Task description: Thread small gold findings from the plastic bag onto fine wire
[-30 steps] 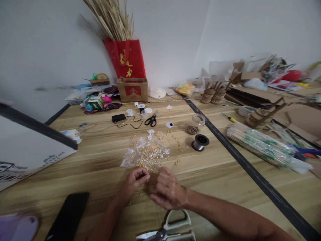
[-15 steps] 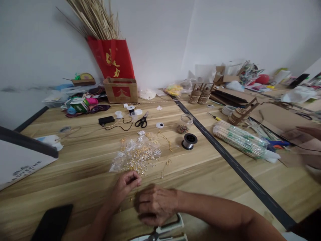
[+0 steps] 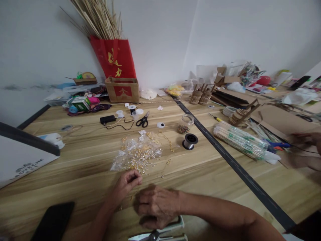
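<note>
My left hand (image 3: 128,182) rests at the near edge of a pile of small gold and clear jewelry pieces (image 3: 141,155), with thumb and forefinger pressed together. Anything in that pinch is too small to make out. Beside it, my right hand (image 3: 157,204) lies back up over the table, its fingers curled under and their tips hidden. A few tiny gold bits (image 3: 132,197) lie between the two hands. Just below my right hand are pale-handled shears (image 3: 156,232), partly cut off by the frame. A short gold chain piece (image 3: 165,168) lies beyond the hands.
Farther back are black scissors (image 3: 142,121), a spool of clear line (image 3: 190,142) and a bead jar (image 3: 185,124). A phone-like black slab (image 3: 54,221) lies at near left. Wrapped sticks (image 3: 239,139) lie to the right, near another person's hand (image 3: 307,138).
My hands stay almost in place. The view has shifted slightly, and the other person's hand at the right edge has moved a little lower.
</note>
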A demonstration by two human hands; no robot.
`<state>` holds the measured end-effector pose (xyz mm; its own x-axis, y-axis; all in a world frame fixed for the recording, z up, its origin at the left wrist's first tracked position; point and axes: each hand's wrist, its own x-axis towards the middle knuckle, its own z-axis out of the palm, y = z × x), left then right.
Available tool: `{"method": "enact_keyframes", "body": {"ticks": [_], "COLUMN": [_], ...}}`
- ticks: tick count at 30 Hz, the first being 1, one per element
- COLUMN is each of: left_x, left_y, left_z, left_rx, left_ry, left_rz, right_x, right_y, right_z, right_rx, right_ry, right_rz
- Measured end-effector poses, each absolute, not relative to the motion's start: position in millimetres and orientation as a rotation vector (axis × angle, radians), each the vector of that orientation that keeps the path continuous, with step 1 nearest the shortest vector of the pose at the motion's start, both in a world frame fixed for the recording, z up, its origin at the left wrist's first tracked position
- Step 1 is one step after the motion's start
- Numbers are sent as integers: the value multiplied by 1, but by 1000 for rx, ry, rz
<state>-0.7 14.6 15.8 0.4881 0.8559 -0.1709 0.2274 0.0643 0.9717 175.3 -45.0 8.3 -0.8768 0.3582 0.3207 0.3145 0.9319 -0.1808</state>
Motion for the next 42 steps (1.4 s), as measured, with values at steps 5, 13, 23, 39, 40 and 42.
{"method": "enact_keyframes", "body": {"ticks": [5, 13, 23, 39, 40, 42], "left_x": [-2, -3, -3, -3, -3, -4], "left_y": [15, 15, 14, 17, 17, 17], "left_z": [11, 13, 13, 8, 8, 7], "left_rx": [1449, 1395, 1401, 1475, 1477, 1484], "left_ry": [1002, 998, 985, 992, 990, 989], "left_rz": [634, 619, 644, 616, 613, 611], "right_x": [174, 169, 182, 182, 183, 185], "right_y": [-59, -77, -46, -25, -24, -23], "right_z": [31, 39, 51, 0, 0, -1], "right_rx": [-484, -400, -918, -1111, -1097, -1071], "right_ry": [-2821, -2881, -2420, -2074, -2083, -2109], "right_rz": [184, 167, 543, 590, 581, 552]}}
